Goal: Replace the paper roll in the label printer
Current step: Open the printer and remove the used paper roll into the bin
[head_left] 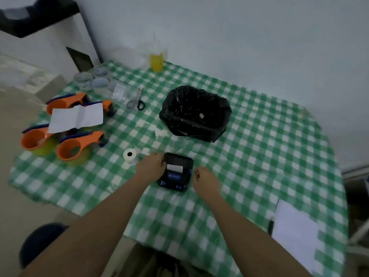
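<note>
Head view is showing the left hand (151, 166) gripping the label printer (176, 171), the right hand (204, 181) hovering loosely curled beside it. A paper roll (129, 154) is waiting nearby, so the swap is likely just beginning.

Tablecloth (259, 156) was green-and-white check. Label printer (175, 172) was black, with blue buttons and a white strip of paper showing on top. Paper roll (129, 154) was white with a dark core hole. Bin liner (195, 112) was glossy black. Tape dispensers (75, 146) were orange with blue trim, over yellowish tape. Cup (156, 61) held yellow liquid. Scissors (138, 100) had black handles. Paper sheet (76, 116) was white.
</note>
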Tool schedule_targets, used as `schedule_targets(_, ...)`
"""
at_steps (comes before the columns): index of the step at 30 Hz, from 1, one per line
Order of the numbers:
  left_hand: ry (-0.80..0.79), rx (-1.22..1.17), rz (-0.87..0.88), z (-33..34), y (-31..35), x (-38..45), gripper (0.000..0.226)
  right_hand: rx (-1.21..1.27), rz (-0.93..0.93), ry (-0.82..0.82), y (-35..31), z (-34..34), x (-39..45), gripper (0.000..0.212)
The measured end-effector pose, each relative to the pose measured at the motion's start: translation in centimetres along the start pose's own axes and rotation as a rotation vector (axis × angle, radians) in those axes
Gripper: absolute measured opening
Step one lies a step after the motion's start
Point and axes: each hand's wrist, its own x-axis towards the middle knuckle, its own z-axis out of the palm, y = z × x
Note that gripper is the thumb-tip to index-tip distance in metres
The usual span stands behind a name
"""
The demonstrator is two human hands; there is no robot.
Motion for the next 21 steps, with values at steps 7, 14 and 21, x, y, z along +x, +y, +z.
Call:
schedule_targets(7, -0.049, -0.057, 0.034, 0.7, -1.5, 0.0, 0.033, 0.279, 0.228, -0.027, -0.3, 1.2, 1.0, 0.023)
schedule_targets(14, -0.095, -0.088, 0.065, 0.0, -2.7, 0.6, 0.035, 0.387, 0.358, -0.097, -0.3, 0.5, 3.7, 0.018)
schedule_targets(21, -0.112, -0.100, 0.066, -0.3, -2.9, 1.6, 0.033, 0.281, 0.473, -0.268, -1.1, -0.7, 6.6, 0.021)
